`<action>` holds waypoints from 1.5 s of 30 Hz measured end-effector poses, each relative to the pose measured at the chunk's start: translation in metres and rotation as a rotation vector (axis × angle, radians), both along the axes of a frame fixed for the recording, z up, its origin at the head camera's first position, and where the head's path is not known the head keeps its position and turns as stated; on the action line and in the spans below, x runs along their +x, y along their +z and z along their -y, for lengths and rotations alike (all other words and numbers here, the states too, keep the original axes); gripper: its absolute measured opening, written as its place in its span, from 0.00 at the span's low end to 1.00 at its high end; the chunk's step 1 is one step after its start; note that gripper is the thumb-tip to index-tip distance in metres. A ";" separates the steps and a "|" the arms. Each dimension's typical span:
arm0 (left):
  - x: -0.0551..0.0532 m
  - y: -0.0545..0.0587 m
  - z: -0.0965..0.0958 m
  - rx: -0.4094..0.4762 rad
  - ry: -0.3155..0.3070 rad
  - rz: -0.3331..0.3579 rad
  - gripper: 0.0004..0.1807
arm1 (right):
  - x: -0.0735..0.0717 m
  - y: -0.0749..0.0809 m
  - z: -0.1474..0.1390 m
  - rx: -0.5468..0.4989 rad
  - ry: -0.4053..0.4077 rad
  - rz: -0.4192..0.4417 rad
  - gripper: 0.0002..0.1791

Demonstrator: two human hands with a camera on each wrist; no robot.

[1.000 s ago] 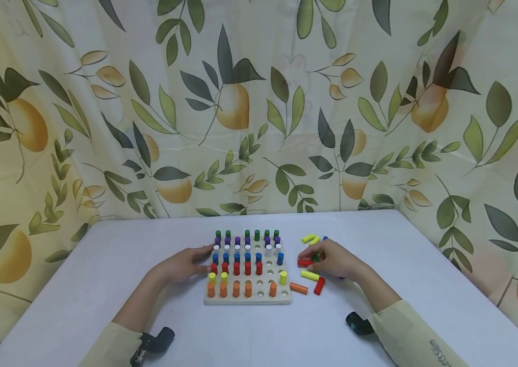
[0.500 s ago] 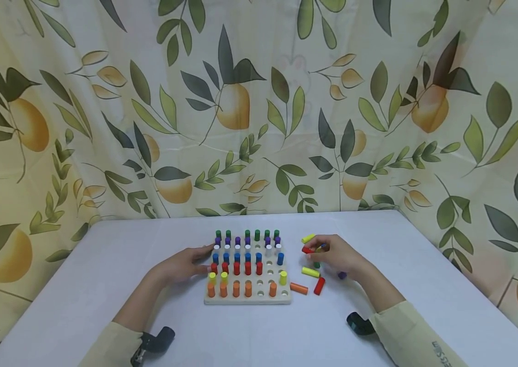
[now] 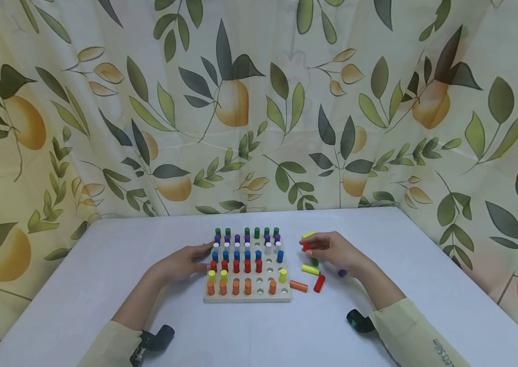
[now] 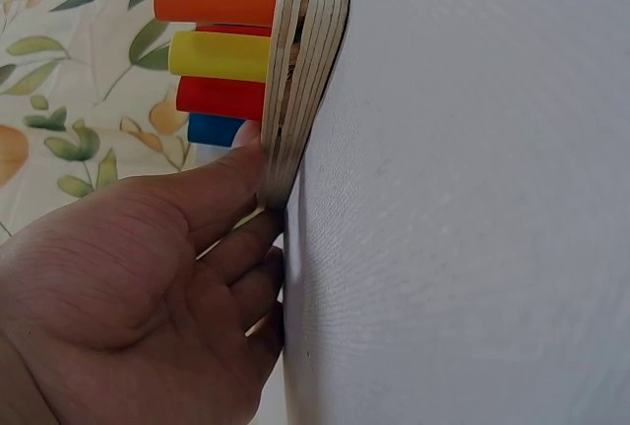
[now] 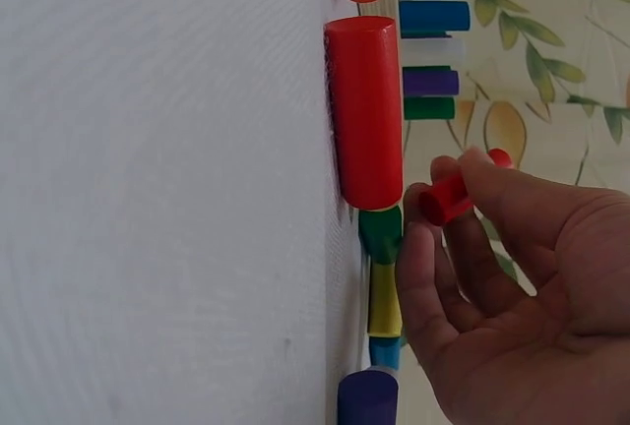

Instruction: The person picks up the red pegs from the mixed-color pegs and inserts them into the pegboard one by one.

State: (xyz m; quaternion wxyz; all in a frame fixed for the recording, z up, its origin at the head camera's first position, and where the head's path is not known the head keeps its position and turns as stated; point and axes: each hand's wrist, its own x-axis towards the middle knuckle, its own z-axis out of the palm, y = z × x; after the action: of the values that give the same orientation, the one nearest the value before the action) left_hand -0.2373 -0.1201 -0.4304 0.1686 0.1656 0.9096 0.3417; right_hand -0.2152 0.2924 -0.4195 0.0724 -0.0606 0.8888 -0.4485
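Observation:
My left hand [image 3: 180,263] holds the left edge of a wooden pegboard [image 3: 250,299]; in the left wrist view its thumb [image 4: 221,184] lies at the board's edge, other fingers bent beside it. Rows of orange, yellow, red, blue, white, purple and green pegs stand in the board, with several bare holes towards the right. To the right of the board, my right hand [image 3: 332,250] pinches a red peg [image 5: 451,199] between thumb and fingers, above the loose pegs. The peg is tilted in the right wrist view, its middle partly covered by the thumb.
Loose pegs lie right of the board: an orange peg [image 3: 299,286], another red peg [image 3: 319,283], a yellow peg [image 3: 310,269], a purple peg [image 3: 342,273] and a green peg [image 3: 315,262] partly under the hand. A leaf-patterned curtain [image 3: 259,112] hangs behind the white table [image 3: 149,232].
My right hand has picked up the red peg from among the loose pegs and raised it slightly, turning it in the fingers. My left hand stays at the board's edge.

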 end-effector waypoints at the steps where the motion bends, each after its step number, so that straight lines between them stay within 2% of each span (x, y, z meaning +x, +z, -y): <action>1: -0.001 0.000 0.000 0.002 0.003 0.003 0.37 | 0.000 0.001 0.000 -0.001 -0.003 -0.001 0.17; 10: -0.004 -0.002 0.002 0.013 0.012 0.011 0.37 | 0.000 0.004 0.002 -0.019 -0.029 -0.004 0.15; 21: -0.002 -0.001 0.004 0.010 0.016 0.005 0.37 | -0.002 0.008 0.005 -0.026 0.009 -0.022 0.11; 26: 0.000 0.002 0.005 0.004 0.022 0.004 0.37 | -0.002 0.007 0.006 -0.030 -0.006 -0.023 0.10; 36: -0.002 -0.002 0.005 0.010 0.017 0.013 0.37 | 0.000 0.008 0.008 -0.036 -0.022 -0.020 0.12; 45: -0.006 -0.007 0.004 0.018 0.002 0.003 0.37 | 0.001 0.008 0.007 -0.052 0.003 -0.041 0.15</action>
State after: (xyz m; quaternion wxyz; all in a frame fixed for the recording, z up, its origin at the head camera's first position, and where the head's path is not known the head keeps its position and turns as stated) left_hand -0.2437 -0.1242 -0.4372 0.1679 0.1659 0.9064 0.3502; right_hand -0.2140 0.2855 -0.4116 0.0532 -0.0732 0.8780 -0.4699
